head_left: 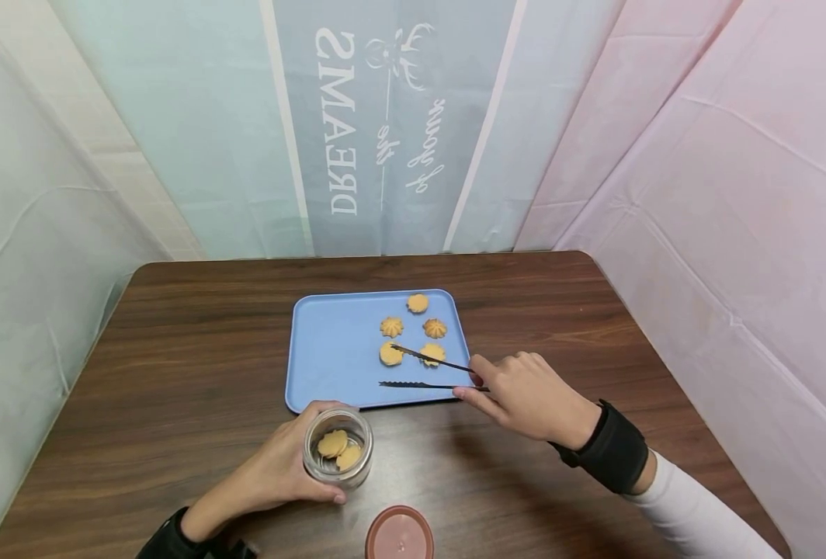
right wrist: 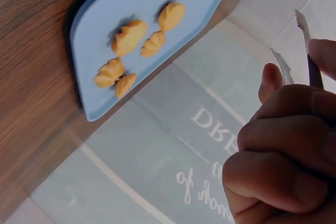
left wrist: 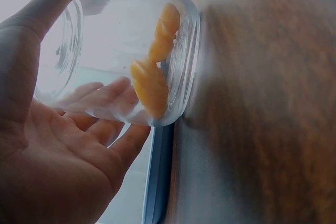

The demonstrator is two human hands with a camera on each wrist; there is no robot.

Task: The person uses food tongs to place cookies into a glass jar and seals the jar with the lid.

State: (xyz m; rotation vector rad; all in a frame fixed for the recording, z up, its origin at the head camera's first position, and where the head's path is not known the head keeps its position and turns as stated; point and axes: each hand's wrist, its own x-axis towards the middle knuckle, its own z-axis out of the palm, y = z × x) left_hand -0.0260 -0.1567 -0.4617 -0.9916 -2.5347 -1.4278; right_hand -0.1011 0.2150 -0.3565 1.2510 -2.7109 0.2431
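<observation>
My left hand (head_left: 280, 470) holds a clear glass jar (head_left: 361, 475) round its side, thumb on the near side and fingers on the far side. The jar has no lid on it, and a few cookies (left wrist: 150, 87) lie at its bottom. My right hand (head_left: 535, 396) grips dark metal tongs (head_left: 427, 386) with serrated tips. The two tong arms stand apart, with nothing pinched between them, over the lower right of a blue tray (head_left: 336, 334). Several ridged golden cookies (head_left: 391, 327) sit on the tray's right half; one tong arm overlaps the two nearest in the head view.
A reddish-brown round lid (head_left: 400, 536) lies at the near edge of the view, right of the jar. The wooden table (head_left: 196, 373) is enclosed by printed and plain cloth (head_left: 399, 140) at the back and sides.
</observation>
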